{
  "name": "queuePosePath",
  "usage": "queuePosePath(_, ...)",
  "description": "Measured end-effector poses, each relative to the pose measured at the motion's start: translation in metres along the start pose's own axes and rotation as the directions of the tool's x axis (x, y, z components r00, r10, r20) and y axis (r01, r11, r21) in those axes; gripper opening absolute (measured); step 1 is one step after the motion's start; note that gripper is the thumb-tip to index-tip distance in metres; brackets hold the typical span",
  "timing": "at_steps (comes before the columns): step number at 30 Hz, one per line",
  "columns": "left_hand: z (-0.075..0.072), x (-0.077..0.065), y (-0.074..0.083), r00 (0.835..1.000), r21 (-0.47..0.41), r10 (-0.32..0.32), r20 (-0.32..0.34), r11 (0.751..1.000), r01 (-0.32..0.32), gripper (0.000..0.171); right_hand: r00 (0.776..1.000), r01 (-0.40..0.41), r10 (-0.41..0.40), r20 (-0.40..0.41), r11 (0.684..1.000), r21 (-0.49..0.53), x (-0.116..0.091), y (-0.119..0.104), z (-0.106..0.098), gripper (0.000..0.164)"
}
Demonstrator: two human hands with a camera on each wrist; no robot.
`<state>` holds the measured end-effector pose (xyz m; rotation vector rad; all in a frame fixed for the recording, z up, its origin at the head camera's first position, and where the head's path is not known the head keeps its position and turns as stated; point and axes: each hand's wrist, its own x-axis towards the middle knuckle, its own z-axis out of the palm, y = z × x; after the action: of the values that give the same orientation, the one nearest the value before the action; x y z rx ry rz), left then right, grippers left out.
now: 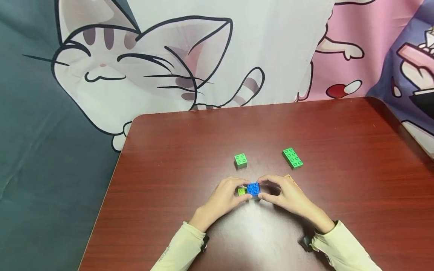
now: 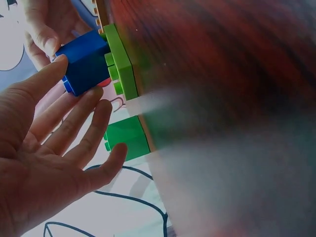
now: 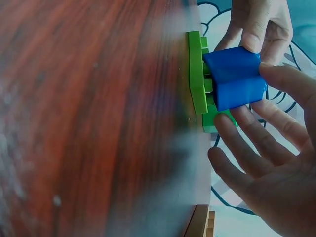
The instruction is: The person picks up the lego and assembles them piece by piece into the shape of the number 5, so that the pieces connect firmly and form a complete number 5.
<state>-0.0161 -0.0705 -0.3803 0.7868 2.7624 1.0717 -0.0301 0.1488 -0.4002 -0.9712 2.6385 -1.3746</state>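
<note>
The blue block (image 1: 252, 189), four studs on top, is held between both hands just above the desk (image 1: 339, 143). The left hand (image 1: 223, 196) pinches it from its left side with thumb and fingertips, and the right hand (image 1: 291, 194) pinches it from its right; in the wrist views the lower fingers of each nearest hand fan out below the block.

Directly under the blue block, and reaching out to its left, lies a lime-green studded plate (image 2: 121, 64). From the head only its left end shows, the rest being covered by the block. The wrist views show several of its studs uncovered, but whether block and plate touch I cannot tell.

Beyond the blue block and slightly to its left stands a small green block (image 1: 240, 161); the right wrist view has it partly hidden behind the plate. A longer green brick (image 1: 292, 158) lies beyond the blue block to its right. Also to the block's right is an orange piece (image 3: 199, 221), mostly hidden behind the right hand from the head and cut off by the frame in both wrist views, so its full shape is unclear.
</note>
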Motion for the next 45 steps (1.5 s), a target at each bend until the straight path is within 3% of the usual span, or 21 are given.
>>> queuePosePath(12, 0.0, 0.002, -0.001, 1.0, 0.008, 0.029, 0.005, 1.0, -0.029, 0.033, 0.999, -0.029, 0.026, 0.026, 0.989, 0.146, 0.005, -0.012, -0.001, 0.027)
queuePosePath(22, 0.001, 0.005, 0.0, 0.999, 0.049, 0.042, 0.017, 0.998, -0.043, 0.034, 0.999, -0.015, 0.009, 0.034, 0.985, 0.175, 0.009, -0.035, -0.013, 0.027)
queuePosePath(26, 0.001, 0.006, 0.0, 0.999, 0.06, 0.044, 0.014, 0.997, -0.045, 0.034, 1.0, -0.007, 0.004, 0.018, 0.988, 0.153, 0.008, -0.032, -0.012, 0.028)
queuePosePath(36, 0.002, 0.006, -0.001, 0.998, 0.037, 0.065, 0.027, 0.997, -0.066, 0.033, 0.996, -0.072, 0.057, 0.067, 0.963, 0.26, 0.0, 0.001, -0.002, 0.028)
queuePosePath(45, 0.001, 0.007, 0.0, 0.996, 0.016, 0.078, 0.033, 0.997, -0.078, 0.033, 0.995, -0.082, 0.062, 0.074, 0.949, 0.304, -0.001, 0.005, -0.001, 0.027)
